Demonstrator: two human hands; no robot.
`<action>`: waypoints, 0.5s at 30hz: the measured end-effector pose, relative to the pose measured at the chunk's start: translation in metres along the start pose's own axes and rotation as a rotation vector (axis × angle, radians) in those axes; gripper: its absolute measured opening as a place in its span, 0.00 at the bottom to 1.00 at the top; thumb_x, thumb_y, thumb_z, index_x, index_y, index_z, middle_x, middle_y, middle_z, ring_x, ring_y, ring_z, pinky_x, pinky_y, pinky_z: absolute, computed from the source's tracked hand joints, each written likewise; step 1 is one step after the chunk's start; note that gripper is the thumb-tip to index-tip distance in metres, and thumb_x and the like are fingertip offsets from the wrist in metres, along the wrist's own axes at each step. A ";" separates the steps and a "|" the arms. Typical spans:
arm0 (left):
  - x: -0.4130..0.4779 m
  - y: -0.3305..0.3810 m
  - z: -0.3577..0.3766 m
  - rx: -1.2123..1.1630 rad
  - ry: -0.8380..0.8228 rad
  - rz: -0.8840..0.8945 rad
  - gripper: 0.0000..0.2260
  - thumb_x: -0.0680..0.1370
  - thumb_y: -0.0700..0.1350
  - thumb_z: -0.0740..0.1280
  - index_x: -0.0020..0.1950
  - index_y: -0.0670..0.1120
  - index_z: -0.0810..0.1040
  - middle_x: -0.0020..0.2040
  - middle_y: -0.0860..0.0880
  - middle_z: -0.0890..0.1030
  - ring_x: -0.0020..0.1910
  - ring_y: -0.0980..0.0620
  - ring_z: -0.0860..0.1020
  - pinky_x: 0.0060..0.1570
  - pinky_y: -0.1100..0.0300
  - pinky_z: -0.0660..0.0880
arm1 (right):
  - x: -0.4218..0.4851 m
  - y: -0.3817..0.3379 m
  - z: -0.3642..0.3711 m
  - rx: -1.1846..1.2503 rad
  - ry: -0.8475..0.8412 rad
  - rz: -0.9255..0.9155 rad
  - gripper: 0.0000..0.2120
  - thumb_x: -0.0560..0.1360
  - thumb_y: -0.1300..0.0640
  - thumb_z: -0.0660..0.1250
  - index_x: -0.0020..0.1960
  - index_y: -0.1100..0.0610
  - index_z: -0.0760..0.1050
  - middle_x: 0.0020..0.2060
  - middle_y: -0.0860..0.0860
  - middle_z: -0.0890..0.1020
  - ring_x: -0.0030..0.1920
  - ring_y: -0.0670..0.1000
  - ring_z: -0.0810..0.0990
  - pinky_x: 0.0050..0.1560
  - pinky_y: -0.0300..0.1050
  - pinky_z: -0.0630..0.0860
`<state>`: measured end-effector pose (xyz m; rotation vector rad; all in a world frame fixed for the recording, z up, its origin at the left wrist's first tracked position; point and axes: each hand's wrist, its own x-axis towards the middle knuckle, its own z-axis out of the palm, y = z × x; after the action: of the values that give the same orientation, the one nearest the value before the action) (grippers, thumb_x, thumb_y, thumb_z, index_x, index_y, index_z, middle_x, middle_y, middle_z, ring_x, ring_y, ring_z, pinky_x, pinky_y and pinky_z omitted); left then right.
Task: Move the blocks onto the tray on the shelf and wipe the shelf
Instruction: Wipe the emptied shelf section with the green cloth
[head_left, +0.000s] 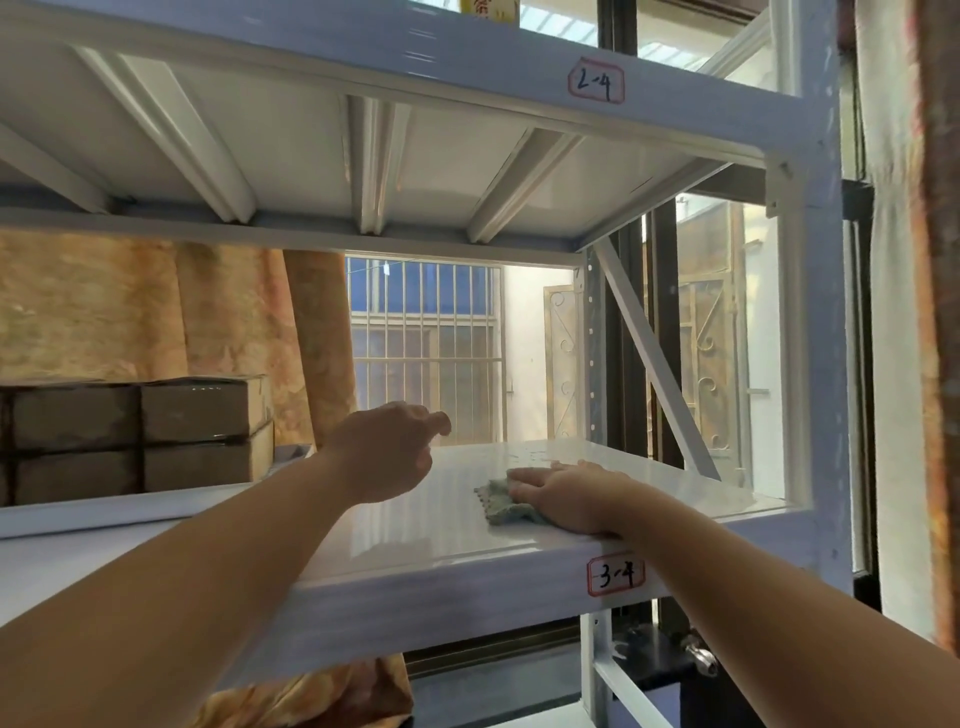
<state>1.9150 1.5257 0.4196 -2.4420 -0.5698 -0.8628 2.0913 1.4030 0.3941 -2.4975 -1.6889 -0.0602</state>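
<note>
Because the wiping needs bare surface, the brown blocks (140, 439) sit stacked at the far left of the frame, apparently pushed clear of the work area; a pale edge just to their right may be the tray, though too little of it shows to be sure. Moving right, the left hand (384, 452) hovers above the white shelf (415, 545) near the centre of the frame, fingers loosely curled, gripping nothing and touching nothing, probably held up to keep out of the cloth's path. Further right, the right hand (566, 499) lies flat, palm down and fingers spread, pressing a small grey-green cloth (496, 499) against the shelf near its front edge. The flat palm looks meant to keep the cloth spread under even pressure. A handwritten label (615, 577) sits on the shelf's front lip, lower right.
</note>
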 end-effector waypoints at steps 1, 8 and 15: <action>0.000 0.000 0.000 -0.012 0.024 -0.001 0.16 0.79 0.44 0.60 0.67 0.52 0.70 0.58 0.53 0.80 0.53 0.53 0.79 0.48 0.62 0.77 | -0.002 -0.002 -0.002 0.005 -0.017 -0.013 0.24 0.79 0.36 0.44 0.74 0.36 0.54 0.75 0.54 0.63 0.73 0.60 0.61 0.70 0.64 0.56; 0.006 0.000 0.005 -0.095 0.136 -0.032 0.14 0.79 0.43 0.61 0.64 0.53 0.73 0.54 0.52 0.83 0.50 0.53 0.81 0.47 0.58 0.80 | -0.024 -0.043 -0.014 -0.054 -0.156 -0.283 0.25 0.81 0.39 0.42 0.76 0.40 0.51 0.77 0.49 0.56 0.77 0.58 0.54 0.73 0.63 0.45; 0.004 -0.030 0.005 -0.180 0.136 -0.120 0.09 0.79 0.41 0.62 0.55 0.50 0.79 0.51 0.48 0.84 0.46 0.51 0.82 0.48 0.54 0.81 | -0.028 -0.084 -0.016 -0.007 -0.301 -0.333 0.27 0.78 0.34 0.42 0.76 0.36 0.46 0.79 0.50 0.48 0.77 0.60 0.49 0.73 0.63 0.44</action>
<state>1.9041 1.5536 0.4281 -2.5029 -0.6175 -1.1660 2.0035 1.4059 0.4144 -2.2928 -2.2097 0.2937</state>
